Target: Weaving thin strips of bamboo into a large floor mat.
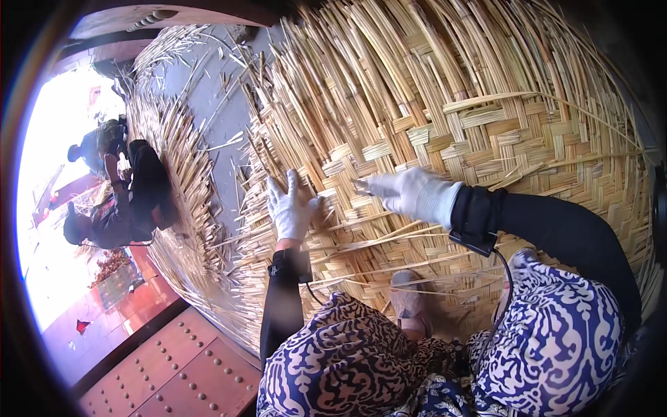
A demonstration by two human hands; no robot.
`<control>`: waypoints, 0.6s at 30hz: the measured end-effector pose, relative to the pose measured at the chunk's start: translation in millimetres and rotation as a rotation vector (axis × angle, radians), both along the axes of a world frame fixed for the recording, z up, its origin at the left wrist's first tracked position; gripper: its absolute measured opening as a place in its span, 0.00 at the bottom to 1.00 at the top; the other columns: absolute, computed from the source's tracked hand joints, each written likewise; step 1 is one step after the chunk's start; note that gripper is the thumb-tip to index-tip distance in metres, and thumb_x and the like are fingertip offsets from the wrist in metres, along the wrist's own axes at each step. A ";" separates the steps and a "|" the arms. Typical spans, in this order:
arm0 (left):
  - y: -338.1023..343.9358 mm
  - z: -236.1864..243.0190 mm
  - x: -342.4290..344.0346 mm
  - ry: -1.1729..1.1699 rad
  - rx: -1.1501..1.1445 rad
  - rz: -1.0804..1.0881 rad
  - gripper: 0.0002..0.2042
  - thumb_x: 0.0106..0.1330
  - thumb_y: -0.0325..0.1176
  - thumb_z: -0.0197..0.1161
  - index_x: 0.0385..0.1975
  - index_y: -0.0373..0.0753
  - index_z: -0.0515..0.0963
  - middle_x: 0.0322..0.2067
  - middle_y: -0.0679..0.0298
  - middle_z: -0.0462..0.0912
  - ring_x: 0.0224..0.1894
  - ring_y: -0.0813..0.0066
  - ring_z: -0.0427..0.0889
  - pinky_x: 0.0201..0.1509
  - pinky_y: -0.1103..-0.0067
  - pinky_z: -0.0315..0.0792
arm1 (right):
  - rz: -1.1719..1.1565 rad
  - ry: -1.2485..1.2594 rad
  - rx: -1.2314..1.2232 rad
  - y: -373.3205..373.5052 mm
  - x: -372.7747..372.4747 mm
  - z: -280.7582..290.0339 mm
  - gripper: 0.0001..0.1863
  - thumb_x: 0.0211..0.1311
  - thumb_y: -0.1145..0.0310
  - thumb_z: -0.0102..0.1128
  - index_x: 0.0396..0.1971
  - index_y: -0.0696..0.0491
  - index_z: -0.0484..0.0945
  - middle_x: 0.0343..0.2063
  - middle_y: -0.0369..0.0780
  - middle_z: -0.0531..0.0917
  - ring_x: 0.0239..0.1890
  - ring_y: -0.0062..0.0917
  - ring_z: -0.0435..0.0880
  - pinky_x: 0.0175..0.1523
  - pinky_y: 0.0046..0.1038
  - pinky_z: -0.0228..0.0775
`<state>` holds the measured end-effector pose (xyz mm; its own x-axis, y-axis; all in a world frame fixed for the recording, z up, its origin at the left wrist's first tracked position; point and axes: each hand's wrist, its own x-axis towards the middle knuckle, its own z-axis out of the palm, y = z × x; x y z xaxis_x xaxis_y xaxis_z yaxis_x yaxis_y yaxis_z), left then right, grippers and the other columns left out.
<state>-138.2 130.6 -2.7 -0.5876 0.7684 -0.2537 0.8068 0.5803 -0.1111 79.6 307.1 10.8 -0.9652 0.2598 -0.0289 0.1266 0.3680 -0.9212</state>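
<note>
- Blue-and-white patterned clothing [556, 340] covers the wearer's bent knees along the lower edge, closest to the lens.
- Between the knees, a greyish shoe [411, 299] stands on the woven mat [556, 135].
- That mat, made of flat straw-coloured strips, spreads under both hands and fills most of the middle and right; its weave is tight on the right side.
- Toward the top, unwoven strips [347, 76] fan out side by side from the woven part.
- The left hand [292, 208], in a white glove, is over the mat's left part, its grip spread with fingers apart; whether it touches the strips I cannot tell.
- The right hand [413, 194], also white-gloved, reaches leftward across the weave, fingers stretched out and blurred; I cannot tell whether its grip pinches a strip.
- Each wrist wears a black band, and a dark box [472, 242] with a cable sits at the right one.
- Grey floor [222, 111] with scattered straw separates the mat from a second straw piece [184, 160] at left.
- Beside that piece is another person [149, 184] in dark clothing.
- At lower left is a reddish studded panel [167, 375].
</note>
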 end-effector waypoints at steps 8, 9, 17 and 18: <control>8.1 49.6 7.7 0.048 -0.210 -0.064 0.39 0.44 0.47 0.64 0.59 0.49 0.54 0.60 0.42 0.40 0.62 0.48 0.43 0.61 0.65 0.48 | -0.325 -0.153 -0.869 -29.6 -26.0 -88.6 0.21 0.56 0.64 0.53 0.48 0.58 0.68 0.29 0.37 0.78 0.33 0.14 0.75 0.35 0.13 0.66; 15.2 67.2 13.4 0.041 -0.197 0.017 0.38 0.45 0.48 0.64 0.58 0.51 0.55 0.61 0.45 0.40 0.63 0.51 0.43 0.61 0.65 0.48 | -0.362 -0.103 -0.853 -28.6 -28.5 -88.8 0.21 0.56 0.64 0.53 0.48 0.58 0.68 0.29 0.37 0.78 0.33 0.14 0.75 0.35 0.12 0.66; -11.5 286.6 14.4 0.205 0.063 -0.048 0.27 0.54 0.25 0.57 0.56 0.43 0.60 0.59 0.54 0.53 0.63 0.63 0.50 0.60 0.72 0.52 | -0.326 -0.064 -1.017 -38.9 -18.2 -47.6 0.16 0.60 0.67 0.46 0.47 0.56 0.67 0.22 0.35 0.73 0.21 0.14 0.69 0.25 0.12 0.62; -9.3 306.6 17.6 0.093 0.132 0.059 0.25 0.57 0.27 0.54 0.56 0.40 0.59 0.59 0.56 0.54 0.62 0.66 0.51 0.60 0.72 0.52 | -0.502 0.159 -0.938 -46.3 -36.7 -55.2 0.16 0.60 0.58 0.46 0.41 0.53 0.72 0.16 0.38 0.74 0.15 0.19 0.71 0.19 0.20 0.62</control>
